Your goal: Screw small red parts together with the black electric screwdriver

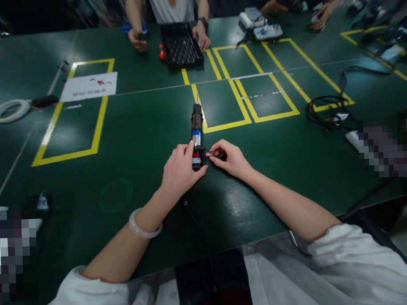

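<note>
On the green table lies an electric screwdriver (197,126) with its inner parts exposed: a silver and blue motor, a dark front end and a thin bit pointing away from me. My left hand (180,167) is closed round its near end, thumb and fingers on either side. At the right side of the screwdriver, my right hand (233,158) pinches a small red-and-orange piece (209,155) between thumb and fingertips. That piece touches or nearly touches the tool's side. Its exact kind is too small to make out, and the fingers cover part of it.
Yellow tape (227,126) marks boxes on the table. Across from me, a co-worker's hands are beside a black tray (182,60) and a red object (161,52). A white sheet (89,86) and white ring (10,110) lie left; a coiled black cable (329,114) lies right.
</note>
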Motion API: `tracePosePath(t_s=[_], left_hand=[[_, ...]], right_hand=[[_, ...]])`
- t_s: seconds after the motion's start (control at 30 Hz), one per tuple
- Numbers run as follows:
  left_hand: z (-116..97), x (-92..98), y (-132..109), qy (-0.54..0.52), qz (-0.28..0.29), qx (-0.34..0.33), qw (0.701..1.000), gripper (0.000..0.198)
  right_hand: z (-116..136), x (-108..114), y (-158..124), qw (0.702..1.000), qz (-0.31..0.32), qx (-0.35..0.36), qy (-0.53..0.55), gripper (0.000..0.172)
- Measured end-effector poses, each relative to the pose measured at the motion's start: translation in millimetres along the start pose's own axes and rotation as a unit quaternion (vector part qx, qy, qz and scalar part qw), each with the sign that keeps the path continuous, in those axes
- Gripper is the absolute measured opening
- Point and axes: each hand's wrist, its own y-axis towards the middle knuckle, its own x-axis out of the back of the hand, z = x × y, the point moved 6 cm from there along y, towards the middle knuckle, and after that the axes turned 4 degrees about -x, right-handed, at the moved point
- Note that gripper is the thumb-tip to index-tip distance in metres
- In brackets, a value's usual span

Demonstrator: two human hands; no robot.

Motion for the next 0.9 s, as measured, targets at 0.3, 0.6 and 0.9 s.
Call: tracePosePath(t_s=[0.3, 0.6, 0.9], left_hand=[[-11.2, -2.0, 0.4, 0.005, 0.004, -0.02, 1.0, 0.076], [-19.8, 1.3, 2.0, 0.043, 0.008, -0.014, 0.999, 0.077], [-13.6, 1.7, 10.5, 0.084, 0.0, 0.009, 0.996, 0.072]], right_hand=[[8.9, -3.0, -4.9, 0.996, 0.03, 0.026, -0.077, 0.016], [14.3, 3.1, -7.1, 0.996, 0.003, 0.008, -0.091, 0.01], [5.3, 1.9, -7.7, 0.999, 0.003, -0.024, 0.026, 0.019]])
